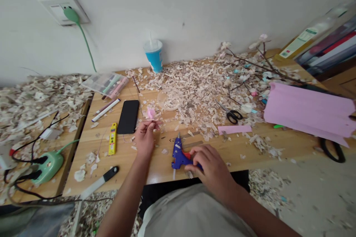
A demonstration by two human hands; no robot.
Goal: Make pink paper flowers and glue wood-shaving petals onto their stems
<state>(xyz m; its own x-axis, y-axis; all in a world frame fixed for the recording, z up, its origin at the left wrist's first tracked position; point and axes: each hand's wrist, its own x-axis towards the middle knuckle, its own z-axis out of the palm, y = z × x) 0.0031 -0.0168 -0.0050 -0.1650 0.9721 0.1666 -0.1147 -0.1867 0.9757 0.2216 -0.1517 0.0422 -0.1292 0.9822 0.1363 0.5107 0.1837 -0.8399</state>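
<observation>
My left hand [146, 135] is closed in a pinch around a small pink paper flower [151, 113], held just above the wooden table. My right hand [213, 164] wraps its fingers round the handle of a blue glue gun [178, 155] with a red trigger. The gun's nozzle points toward the wall, and a glue stick pokes out of its rear. Left of my left hand lie a black phone [128, 116] and a yellow narrow box [112, 139]. Black-handled scissors [233, 116] and a pink paper strip [234, 129] rest beyond my right hand.
Pale paper-like scraps [191, 81] cover much of the table [158, 170]. A blue cup [154, 57] stands by the wall. Pink paper [308, 111], a flowered branch [264, 64] and a bottle [306, 39] are at right. A green power strip [50, 166] with cables lies left.
</observation>
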